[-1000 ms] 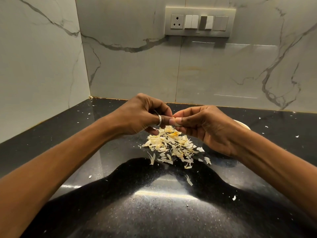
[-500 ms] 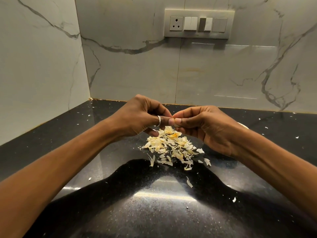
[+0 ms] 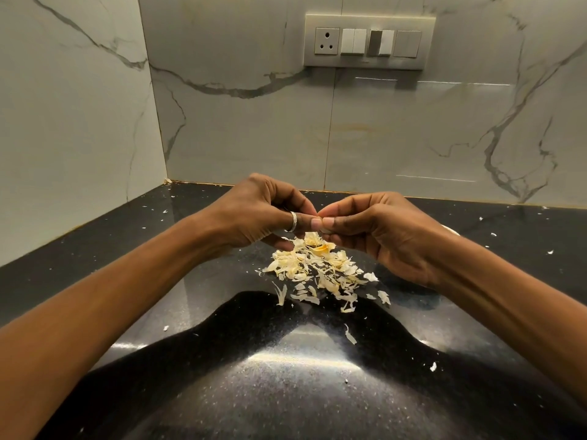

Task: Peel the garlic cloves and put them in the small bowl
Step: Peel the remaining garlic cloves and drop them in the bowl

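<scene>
Garlic clove [image 3: 323, 231]: pinched between my fingertips, over the peels, mostly hidden.
Left hand [image 3: 254, 214]: curled, pinching the clove.
Right hand [image 3: 384, 236]: curled, pinching it too.
Peels [image 3: 314, 268]: heaped on the bench [image 3: 222, 392] below my hands.

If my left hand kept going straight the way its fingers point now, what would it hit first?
The right hand. The left hand points sideways at it, and their fingertips meet around what looks like a garlic clove, above the peel pile.

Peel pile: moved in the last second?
No. The peel pile lies at the same spot on the counter, directly below the switch plate as before, and its stray scraps are unchanged.
</scene>
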A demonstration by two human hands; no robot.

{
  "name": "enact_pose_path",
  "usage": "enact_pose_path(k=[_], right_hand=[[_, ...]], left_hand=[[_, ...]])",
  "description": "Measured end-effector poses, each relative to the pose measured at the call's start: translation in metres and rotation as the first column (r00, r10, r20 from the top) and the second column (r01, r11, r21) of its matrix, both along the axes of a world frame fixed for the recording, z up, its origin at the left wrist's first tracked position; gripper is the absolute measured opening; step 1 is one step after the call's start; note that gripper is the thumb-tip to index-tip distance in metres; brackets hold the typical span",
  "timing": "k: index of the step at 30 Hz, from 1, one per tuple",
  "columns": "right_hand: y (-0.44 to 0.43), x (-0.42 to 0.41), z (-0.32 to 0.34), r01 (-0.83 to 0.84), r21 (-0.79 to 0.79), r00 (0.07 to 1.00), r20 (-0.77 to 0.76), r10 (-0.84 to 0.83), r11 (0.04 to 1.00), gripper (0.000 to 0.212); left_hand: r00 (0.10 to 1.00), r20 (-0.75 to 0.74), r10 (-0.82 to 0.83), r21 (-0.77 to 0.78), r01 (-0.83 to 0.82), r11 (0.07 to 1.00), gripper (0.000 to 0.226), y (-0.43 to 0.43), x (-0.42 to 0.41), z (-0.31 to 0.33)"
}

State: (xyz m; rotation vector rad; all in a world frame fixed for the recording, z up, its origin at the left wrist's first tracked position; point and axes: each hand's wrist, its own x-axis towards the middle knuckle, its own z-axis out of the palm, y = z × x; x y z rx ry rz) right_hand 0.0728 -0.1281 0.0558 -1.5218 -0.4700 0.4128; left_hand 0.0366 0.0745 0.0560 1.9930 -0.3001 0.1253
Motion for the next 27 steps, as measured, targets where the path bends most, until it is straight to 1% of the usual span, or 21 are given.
enact_pose_path(k=[1,3,5,8,11,16,21,25,27], right_hand=[[-0.0006,-0.0006,0.0009,-0.003,-0.015,1.0,0.02,0.004,1.0,0.02],[-0.0007,-0.0011,0.002,0.0,-0.06,0.997,0.077,0.004,0.998,0.016],[-0.0008,-0.001,0.0024,0.018,-0.1,0.991,0.135,-0.005,0.995,0.013],[-0.0009,-0.0015,0.0016,0.026,-0.139,0.981,0.194,0.001,0.99,0.019],[-0.0007,-0.0018,0.0009,0.015,-0.15,0.979,0.204,0.016,0.989,0.019],[-0.0006,-0.0019,0.0004,0.0,-0.173,0.97,0.238,0.042,0.985,0.021],[-0.0012,-0.0007,-0.0005,-0.01,-0.204,0.964,0.257,0.064,0.979,0.02],[0.0001,-0.0015,-0.0015,-0.004,-0.196,0.971,0.233,0.051,0.981,0.016],[0.0014,-0.0017,-0.0024,0.01,-0.163,0.982,0.186,0.021,0.987,0.012]], left_hand=[[1.0,-0.014,0.005,-0.007,-0.005,1.0,0.008,-0.0004,0.0003,-0.0002],[0.999,-0.05,0.001,-0.032,-0.003,0.999,0.008,-0.0001,0.0,-0.0001],[0.997,-0.077,-0.013,-0.061,0.008,0.998,0.014,-0.0006,-0.0009,0.0006],[0.995,-0.091,-0.03,-0.06,0.024,0.998,0.016,-0.0005,-0.0011,0.0007],[0.995,-0.088,-0.036,-0.039,0.033,0.999,0.01,0.0,-0.0013,0.0009],[0.994,-0.094,-0.056,-0.026,0.053,0.998,0.021,0.0009,-0.0022,0.001],[0.993,-0.089,-0.071,-0.005,0.071,0.997,0.01,0.0015,-0.0015,0.0004],[0.996,-0.044,-0.071,0.041,0.073,0.996,0.008,0.0009,-0.0021,0.0002],[0.998,0.004,-0.066,0.078,0.065,0.995,0.008,-0.0001,-0.0025,-0.0005]])
